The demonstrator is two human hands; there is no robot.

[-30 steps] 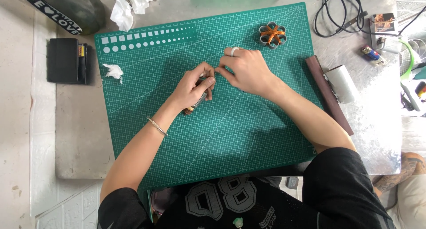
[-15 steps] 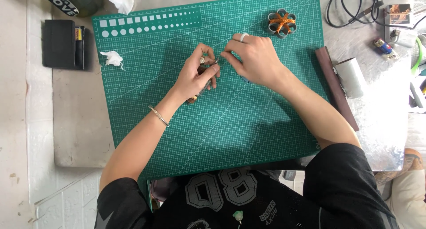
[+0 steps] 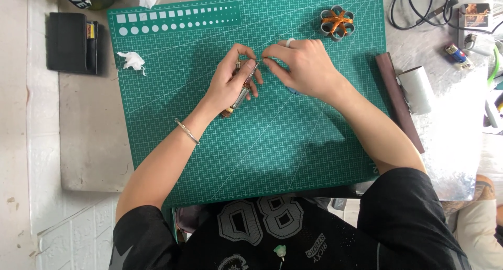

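The left hand is closed in a grip around a slim metal tool with a brownish end, held slantwise just above the green cutting mat. The tool's upper tip points toward the right hand, whose thumb and forefinger are pinched together against that tip; what they pinch is too small to make out, possibly a thin wire. A pale ring sits on one right finger, and a thin bracelet circles the left wrist.

Both hands work over the upper middle of the mat, well in from its edges. The lower half of the mat lies bare apart from the forearms crossing it. Near the mat's top right corner rests a coil of grey loops bound with orange wire, near the right hand but apart from it. A crumpled white scrap lies by the left edge. Off the mat, on the counter, a black case sits to the left. A dark strip runs along the mat's right edge, with a grey roll touching it and black cables further back.
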